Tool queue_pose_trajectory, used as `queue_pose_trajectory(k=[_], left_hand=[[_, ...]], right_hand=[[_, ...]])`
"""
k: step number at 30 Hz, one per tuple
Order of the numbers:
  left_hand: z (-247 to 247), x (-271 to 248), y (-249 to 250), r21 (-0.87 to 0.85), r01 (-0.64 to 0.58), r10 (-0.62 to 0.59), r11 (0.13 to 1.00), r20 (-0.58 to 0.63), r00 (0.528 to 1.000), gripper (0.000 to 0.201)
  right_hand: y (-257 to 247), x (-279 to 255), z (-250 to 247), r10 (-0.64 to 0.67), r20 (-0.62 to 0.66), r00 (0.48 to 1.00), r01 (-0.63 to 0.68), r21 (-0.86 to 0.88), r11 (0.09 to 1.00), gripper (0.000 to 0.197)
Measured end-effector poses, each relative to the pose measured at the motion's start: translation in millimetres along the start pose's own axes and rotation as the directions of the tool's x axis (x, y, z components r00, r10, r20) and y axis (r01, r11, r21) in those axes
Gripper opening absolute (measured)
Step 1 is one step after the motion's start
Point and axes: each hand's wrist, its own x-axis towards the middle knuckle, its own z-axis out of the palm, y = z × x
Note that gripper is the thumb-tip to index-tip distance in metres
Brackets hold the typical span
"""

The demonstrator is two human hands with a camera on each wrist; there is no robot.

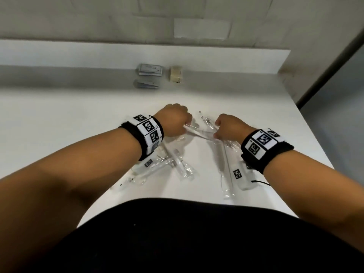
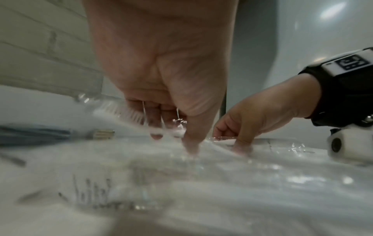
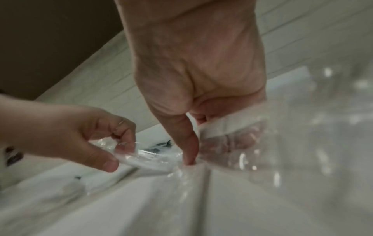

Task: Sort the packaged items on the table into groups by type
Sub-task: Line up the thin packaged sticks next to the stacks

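The head view takes in the whole white counter (image 1: 78, 119): two grey packets (image 1: 150, 69) and a beige box (image 1: 175, 73) sit by the back ledge, well apart from the clear packs strewn near the front edge. Only the wrist views show the grips. In the left wrist view the left hand (image 2: 161, 71) curls its fingers (image 2: 156, 129) round a clear pack with a white brush head (image 2: 125, 111). In the right wrist view the right hand (image 3: 193, 71) pinches a clear pack (image 3: 232, 138) by its white strip, thumb down at the counter. Between the hands, mid-counter, a long wrapped white piece (image 1: 199, 133) spans from one to the other. A loose pile (image 1: 167, 164) lies under the left wrist, and a long pack (image 1: 223, 164) under the right. Bare counter opens to the left and behind the hands; the right edge is close.
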Motion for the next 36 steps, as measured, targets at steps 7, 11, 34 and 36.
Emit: queue_pose_trajectory(k=[7,11,34,36], left_hand=[[-39.5,-66.4,-39.9,-0.132,0.277,-0.286,0.952,-0.048,0.957,0.01],[-42.3,-130.2,-41.8,-0.205,0.307,-0.245,0.929,0.28,0.928,0.016],[-3.0,-138.3,-85.8,-0.04,0.699,-0.684,0.714,0.169,0.709,0.039],[6.5,-133.4,-85.8,-0.006,0.723,-0.708,0.691,0.198,0.678,0.027]], right_hand=[[-28.6,-16.7,-19.2,-0.031,-0.104,0.994,0.058,0.268,0.962,0.013],[-80.7,-27.6,-6.6,-0.245,0.046,0.968,0.232,0.197,0.953,0.026],[-18.5,-16.9,-5.9,-0.039,-0.177,0.983,0.027,-0.065,0.998,0.026],[13.5,-18.0,-10.4,0.131,-0.147,0.98,-0.153,-0.155,0.976,0.032]])
